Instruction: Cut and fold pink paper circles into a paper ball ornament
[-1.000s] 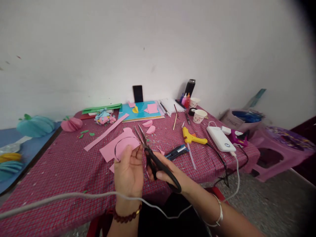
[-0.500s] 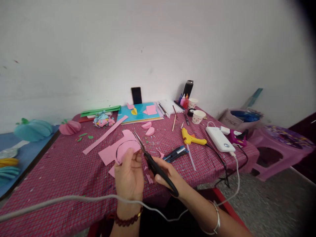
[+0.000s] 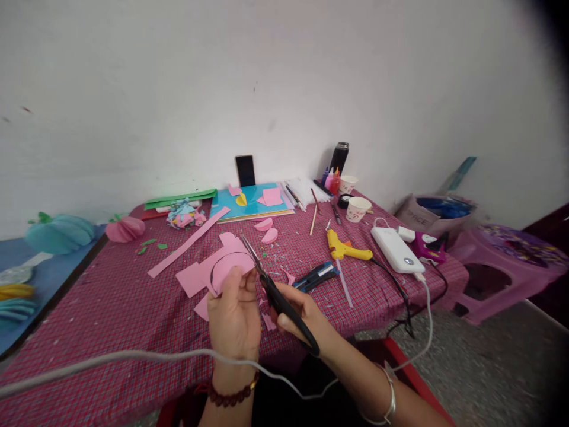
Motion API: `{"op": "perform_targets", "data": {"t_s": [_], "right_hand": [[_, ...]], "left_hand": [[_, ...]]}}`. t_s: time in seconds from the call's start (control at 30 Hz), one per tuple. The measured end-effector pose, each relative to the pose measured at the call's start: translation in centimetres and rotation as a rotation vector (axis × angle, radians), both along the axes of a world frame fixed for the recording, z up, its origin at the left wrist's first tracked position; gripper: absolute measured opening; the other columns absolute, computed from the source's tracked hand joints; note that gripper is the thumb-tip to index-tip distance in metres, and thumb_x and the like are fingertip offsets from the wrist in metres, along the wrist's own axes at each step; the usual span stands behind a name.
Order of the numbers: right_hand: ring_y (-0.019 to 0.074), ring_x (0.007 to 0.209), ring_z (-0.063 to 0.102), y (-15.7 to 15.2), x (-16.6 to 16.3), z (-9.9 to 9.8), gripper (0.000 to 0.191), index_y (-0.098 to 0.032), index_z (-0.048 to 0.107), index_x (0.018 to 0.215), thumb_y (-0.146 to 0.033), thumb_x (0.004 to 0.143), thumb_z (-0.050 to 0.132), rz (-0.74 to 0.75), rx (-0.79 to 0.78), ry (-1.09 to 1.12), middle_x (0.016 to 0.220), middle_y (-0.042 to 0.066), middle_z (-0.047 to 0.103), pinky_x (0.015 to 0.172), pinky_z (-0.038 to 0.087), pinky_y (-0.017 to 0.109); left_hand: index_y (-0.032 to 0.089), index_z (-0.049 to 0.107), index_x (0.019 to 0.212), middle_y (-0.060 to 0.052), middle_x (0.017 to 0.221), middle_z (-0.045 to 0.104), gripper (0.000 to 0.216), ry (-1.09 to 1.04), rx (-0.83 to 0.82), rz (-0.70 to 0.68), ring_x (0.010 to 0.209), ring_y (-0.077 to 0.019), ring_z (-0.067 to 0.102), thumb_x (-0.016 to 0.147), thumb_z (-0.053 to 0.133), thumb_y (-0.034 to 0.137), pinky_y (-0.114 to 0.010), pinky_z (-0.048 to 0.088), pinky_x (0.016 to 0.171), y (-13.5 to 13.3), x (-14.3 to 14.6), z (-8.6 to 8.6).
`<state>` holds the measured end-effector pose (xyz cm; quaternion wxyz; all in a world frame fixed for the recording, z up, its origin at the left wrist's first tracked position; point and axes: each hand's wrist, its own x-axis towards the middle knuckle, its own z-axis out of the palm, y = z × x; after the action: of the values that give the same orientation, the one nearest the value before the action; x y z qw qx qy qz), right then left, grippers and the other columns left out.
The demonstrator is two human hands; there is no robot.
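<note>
Pinched between thumb and fingers of my left hand [image 3: 235,317] is a piece of pink paper [image 3: 231,265] with a dark curved line drawn on it. My right hand [image 3: 306,323] grips black-handled scissors [image 3: 284,305], whose blades point up and left, at the right edge of the paper. Under and beside the held piece lie a pink sheet [image 3: 191,279] and smaller pink offcuts. Two pink rounded cut pieces [image 3: 269,235] rest beyond the blades. A blue utility knife [image 3: 316,276] lies just right of my right hand.
A yellow glue gun [image 3: 349,250] and a white power bank [image 3: 395,249] are on the right of the checked tablecloth [image 3: 106,308]. A white cable [image 3: 178,355] crosses in front of my wrists. Paper cups [image 3: 357,209], a phone [image 3: 245,171] and coloured sheets stand or lie along the back.
Very little differs. The pink paper and my left hand have shifted slightly, and the scissors remain at the paper's right edge.
</note>
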<state>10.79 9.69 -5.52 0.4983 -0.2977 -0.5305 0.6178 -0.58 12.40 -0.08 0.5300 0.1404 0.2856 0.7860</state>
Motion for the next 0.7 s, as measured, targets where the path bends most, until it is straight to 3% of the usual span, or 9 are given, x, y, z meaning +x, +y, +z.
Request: {"op": "perform_targets", "data": {"t_s": [0.7], "right_hand": [[0.0109, 0.062, 0.035, -0.03, -0.68, -0.35, 0.061, -0.021, 0.059, 0.123, -0.050, 0.072, 0.074, -0.053, -0.007, 0.022, 0.070, -0.004, 0.043, 0.056, 0.029, 0.025]], "left_hand": [[0.016, 0.066, 0.075, 0.002, 0.074, 0.070, 0.012, -0.018, -0.026, 0.005, 0.069, -0.0097, 0.066, 0.067, 0.073, 0.010, -0.023, 0.053, 0.075, 0.04, 0.27, -0.26]]}}
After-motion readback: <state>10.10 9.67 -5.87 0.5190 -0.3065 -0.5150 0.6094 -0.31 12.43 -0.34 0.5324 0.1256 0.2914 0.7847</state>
